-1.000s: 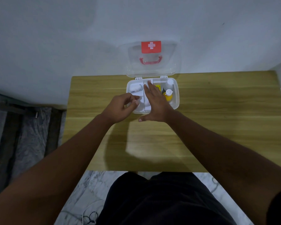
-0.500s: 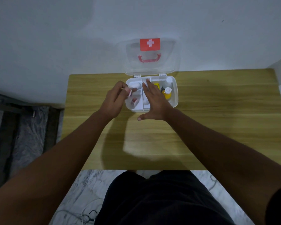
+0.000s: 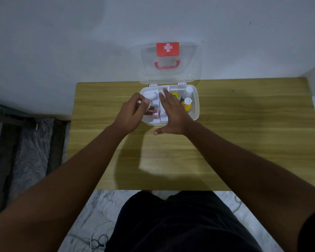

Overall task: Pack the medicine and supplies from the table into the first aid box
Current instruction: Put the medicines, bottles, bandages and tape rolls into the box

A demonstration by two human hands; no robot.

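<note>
White box point(image 3: 195, 110), open on the table point(image 3: 244, 142), is steadied under the flat, straight-fingered right hand point(image 3: 171, 113) while the small pale item point(image 3: 148, 106) pinched by the left hand point(image 3: 131, 113) is best lowered squarely into the left compartment point(image 3: 143, 92).

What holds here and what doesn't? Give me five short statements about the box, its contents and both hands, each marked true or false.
1. The first aid box has its lid raised open. True.
2. The right hand lies flat, fingers straight, over the box's middle. True.
3. The yellow bottle stands on the table outside the box. False: it sits inside the box's right compartment.
4. The handle on the lid is blue. False: it is red.
5. The left hand is over the box's left side. True.
</note>
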